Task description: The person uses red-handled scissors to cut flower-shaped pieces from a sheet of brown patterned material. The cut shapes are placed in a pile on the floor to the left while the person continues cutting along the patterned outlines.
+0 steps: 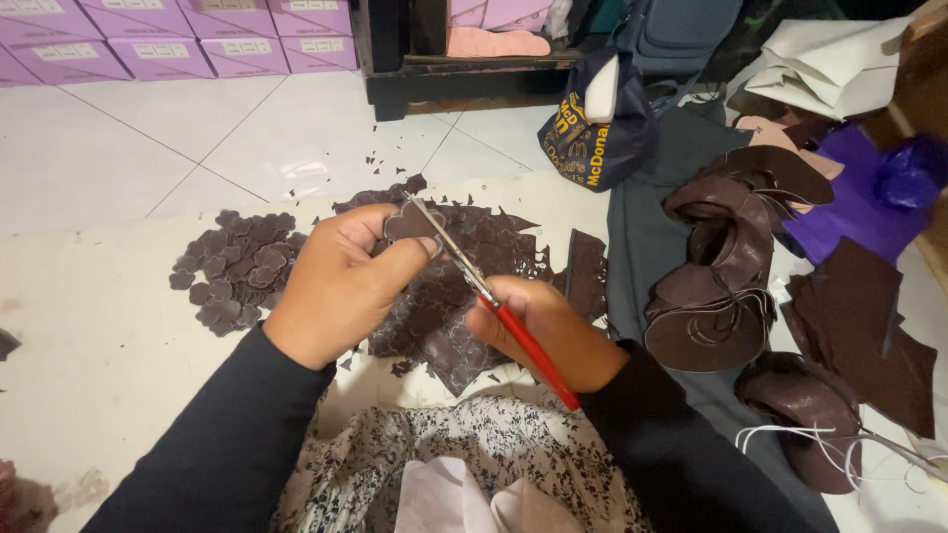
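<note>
My left hand (341,281) pinches a small dark brown leather piece (411,223) between thumb and fingers. My right hand (548,331) grips red-handled scissors (484,291), whose blades reach up to the piece's edge. Below both hands lies a larger dark brown leather sheet with cut-out shapes (444,316). A pile of small flower-shaped brown cut-outs (237,271) rests on the floor to the left of my left hand. Both arms wear black sleeves.
Rolled and curled brown leather pieces (726,286) lie at right on grey fabric, with flat brown sheets (859,331) and purple material (859,197) beyond. A dark blue bag (592,133) stands behind. Purple boxes (168,39) line the back left. Patterned cloth (464,454) covers my lap.
</note>
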